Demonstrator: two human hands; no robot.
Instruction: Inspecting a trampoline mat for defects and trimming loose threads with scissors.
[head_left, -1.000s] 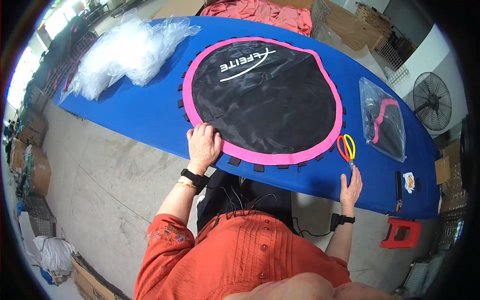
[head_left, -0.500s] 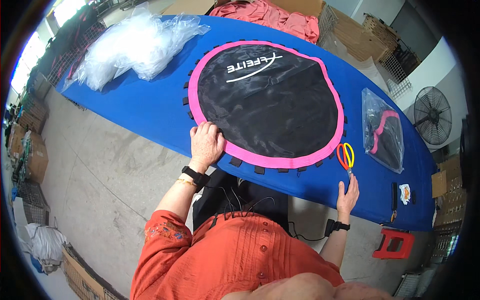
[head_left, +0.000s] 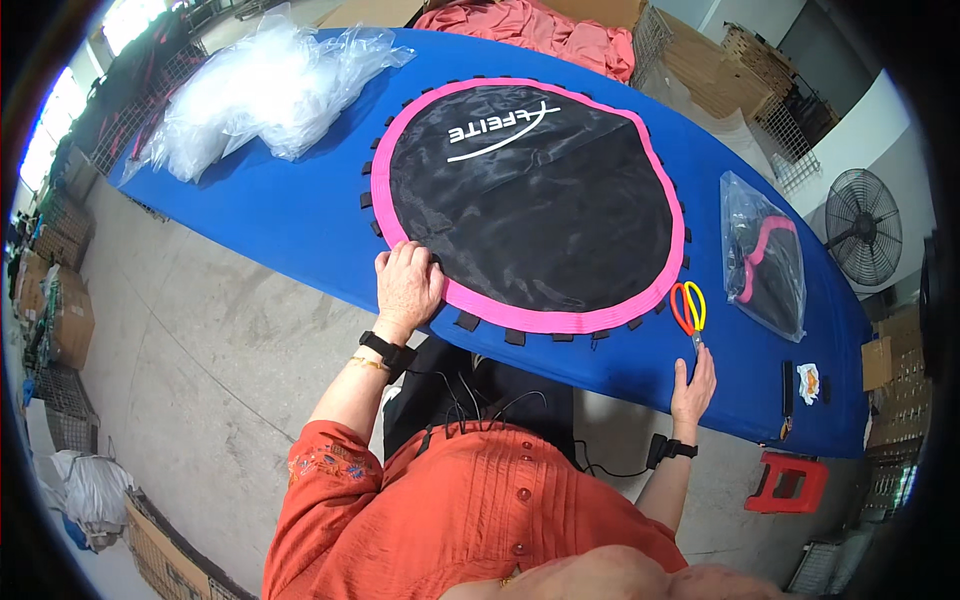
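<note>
A round black trampoline mat (head_left: 545, 215) with a pink border and black tabs around its rim lies on the blue-covered table. At its near left edge, my left hand (head_left: 408, 285) is closed on the pink border, fingers bent and close together; its palm side is hidden. My right hand (head_left: 692, 385) is open near the table's front edge, thumb apart from the fingers. Its fingertips reach the blade end of a pair of scissors (head_left: 690, 312), which have one red and one yellow handle loop and lie beside the mat's near right rim.
A heap of clear plastic bags (head_left: 270, 95) covers the table's far left. To the right lie a bagged black-and-pink piece (head_left: 765, 258), a dark narrow tool (head_left: 787, 392) and a small white wrapper (head_left: 808, 383). A red stool (head_left: 788, 483) and a black fan (head_left: 863, 226) stand beyond.
The whole view has shifted very slightly. Both hands, the mat and the scissors keep their places relative to each other.
</note>
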